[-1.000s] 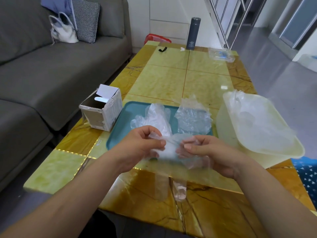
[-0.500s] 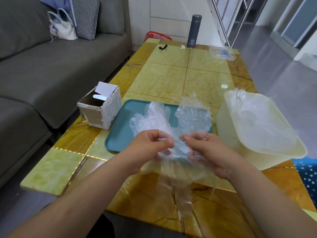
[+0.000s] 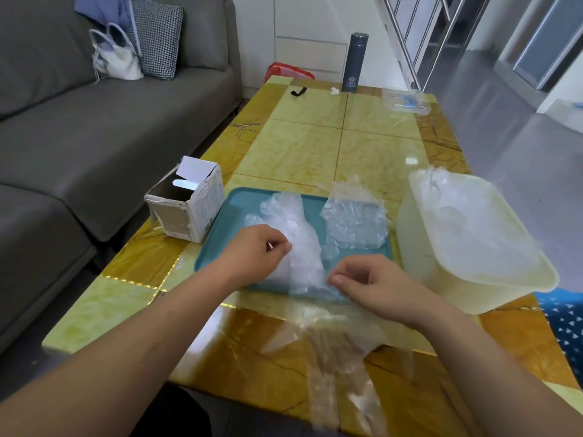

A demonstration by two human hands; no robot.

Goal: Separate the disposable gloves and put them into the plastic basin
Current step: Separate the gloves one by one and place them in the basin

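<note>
While above the tray [image 3: 235,212], left hand [image 3: 255,252] and right hand [image 3: 370,287], fingers [image 3: 338,281] tight on gloves [image 3: 304,263] (basin [image 3: 421,247] alongside)

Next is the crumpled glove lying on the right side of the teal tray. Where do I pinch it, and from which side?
Pinch the crumpled glove by its far edge, which pokes up past the back rim of the tray; the rest lies flat on the tray floor. Come from the right, the basin side, with the right hand once it frees the held glove.
</note>
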